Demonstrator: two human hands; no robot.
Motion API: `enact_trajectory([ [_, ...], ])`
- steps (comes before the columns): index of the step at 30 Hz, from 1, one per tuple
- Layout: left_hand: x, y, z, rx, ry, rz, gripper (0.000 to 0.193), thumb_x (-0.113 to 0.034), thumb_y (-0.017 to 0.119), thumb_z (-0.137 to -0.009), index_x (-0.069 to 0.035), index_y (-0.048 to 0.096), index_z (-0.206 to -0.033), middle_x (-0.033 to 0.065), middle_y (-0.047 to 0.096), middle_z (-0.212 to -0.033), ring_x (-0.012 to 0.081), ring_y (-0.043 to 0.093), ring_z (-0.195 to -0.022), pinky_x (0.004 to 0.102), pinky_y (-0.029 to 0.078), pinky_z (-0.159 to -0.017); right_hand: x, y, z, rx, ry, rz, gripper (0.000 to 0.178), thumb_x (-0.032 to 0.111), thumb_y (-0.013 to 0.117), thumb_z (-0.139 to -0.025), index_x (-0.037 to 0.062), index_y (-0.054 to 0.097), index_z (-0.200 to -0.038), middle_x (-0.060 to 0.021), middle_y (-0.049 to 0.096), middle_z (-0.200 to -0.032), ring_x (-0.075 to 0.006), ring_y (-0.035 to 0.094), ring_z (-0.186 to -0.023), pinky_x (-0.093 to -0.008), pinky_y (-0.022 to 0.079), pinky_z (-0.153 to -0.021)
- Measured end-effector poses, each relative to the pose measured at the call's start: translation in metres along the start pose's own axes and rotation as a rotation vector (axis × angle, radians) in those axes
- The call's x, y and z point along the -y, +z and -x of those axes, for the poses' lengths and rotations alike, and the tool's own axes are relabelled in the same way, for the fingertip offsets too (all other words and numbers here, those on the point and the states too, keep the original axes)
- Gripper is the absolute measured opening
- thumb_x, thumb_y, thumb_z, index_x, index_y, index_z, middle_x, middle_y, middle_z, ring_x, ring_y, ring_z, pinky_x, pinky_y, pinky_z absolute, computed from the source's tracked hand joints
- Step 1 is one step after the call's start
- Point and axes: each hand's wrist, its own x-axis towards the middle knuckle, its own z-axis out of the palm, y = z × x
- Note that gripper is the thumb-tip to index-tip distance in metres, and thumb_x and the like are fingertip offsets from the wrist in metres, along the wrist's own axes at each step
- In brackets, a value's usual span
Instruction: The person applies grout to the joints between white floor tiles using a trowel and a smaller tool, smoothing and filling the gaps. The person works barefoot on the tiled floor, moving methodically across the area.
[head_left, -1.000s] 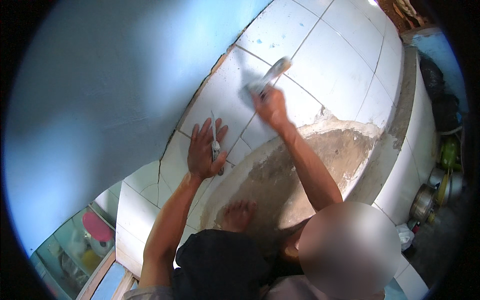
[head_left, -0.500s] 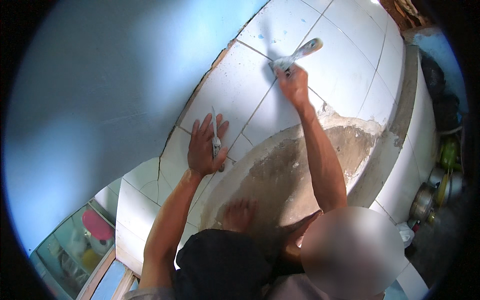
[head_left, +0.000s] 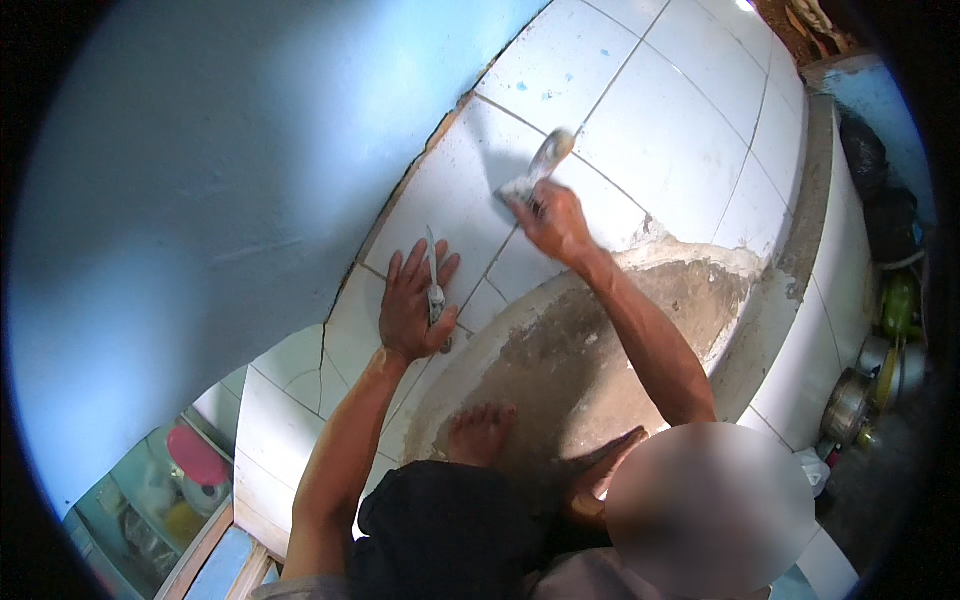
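My right hand (head_left: 555, 220) is closed on a putty knife (head_left: 550, 155) smeared with grey-white residue. Its handle points up and away, and its blade edge meets a white wall tile (head_left: 450, 190). Lower and to the left, my left hand (head_left: 408, 310) lies flat against the tiles with its fingers spread. A slim pointed tool (head_left: 436, 300), coated in grey, runs along that hand, its thin tip reaching up past the fingers and its lower end showing beyond the thumb. Whether the fingers pinch this tool is hard to see.
A blue wall (head_left: 200, 200) meets the tiles along a cracked edge. Below my hands is a bare cement patch (head_left: 560, 340) where my feet rest. A glass-sided cabinet (head_left: 140, 510) stands at lower left; metal pots (head_left: 848, 405) and black bags (head_left: 865, 155) sit at right.
My right hand has moved the putty knife down and to the left across the tiles. My left hand stays on the tiles beside the slim tool; the view has shifted slightly.
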Motion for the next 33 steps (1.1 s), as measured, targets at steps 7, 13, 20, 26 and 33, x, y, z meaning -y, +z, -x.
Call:
enact_trajectory([
  [7,0.000,0.002,-0.003,-0.019,0.000,0.026,0.065,-0.036,0.055,-0.087,-0.011,0.058,-0.147,0.0082,0.043,-0.162,0.0345,0.031,-0.153,0.0581,0.017,-0.126,-0.001,0.000,0.001,-0.167,-0.125,-0.012,0.018,0.019,0.074,-0.091,0.0027,0.072,-0.097,-0.0217,0.074,-0.095,-0.0399,0.072,-0.084,-0.0464,0.058,-0.075],
  [13,-0.003,0.006,-0.004,-0.015,0.008,0.035,0.066,-0.035,0.056,-0.086,-0.010,0.058,-0.146,0.0090,0.044,-0.162,0.0346,0.032,-0.152,0.0583,0.017,-0.125,-0.005,0.002,0.000,-0.041,0.329,-0.158,0.023,0.021,0.071,-0.094,-0.0003,0.071,-0.102,-0.0209,0.073,-0.090,-0.0321,0.073,-0.084,-0.0450,0.058,-0.076],
  [20,0.000,0.003,-0.002,-0.035,0.012,0.022,0.069,-0.036,0.056,-0.084,-0.008,0.056,-0.148,0.0103,0.044,-0.161,0.0353,0.032,-0.153,0.0575,0.016,-0.126,0.028,0.007,0.004,-0.040,0.428,-0.205,0.021,0.019,0.070,-0.092,-0.0015,0.068,-0.094,-0.0244,0.070,-0.099,-0.0412,0.070,-0.092,-0.0492,0.057,-0.078],
  [26,0.005,0.005,0.003,-0.058,-0.001,0.079,0.072,-0.036,0.057,-0.083,-0.006,0.055,-0.148,0.0119,0.043,-0.162,0.0370,0.031,-0.153,0.0575,0.015,-0.127,0.050,0.058,0.047,-0.128,-0.053,-0.085,0.020,0.020,0.071,-0.092,0.0009,0.067,-0.091,-0.0202,0.070,-0.087,-0.0420,0.069,-0.079,-0.0491,0.056,-0.070],
  [33,0.000,0.010,0.022,-0.159,-0.080,0.136,0.071,-0.035,0.055,-0.083,-0.006,0.056,-0.147,0.0125,0.043,-0.161,0.0373,0.030,-0.153,0.0623,0.012,-0.125,0.021,0.020,-0.007,-0.373,0.347,-0.105,0.029,0.025,0.071,-0.095,-0.0020,0.072,-0.087,-0.0221,0.071,-0.074,-0.0382,0.072,-0.069,-0.0457,0.056,-0.065],
])
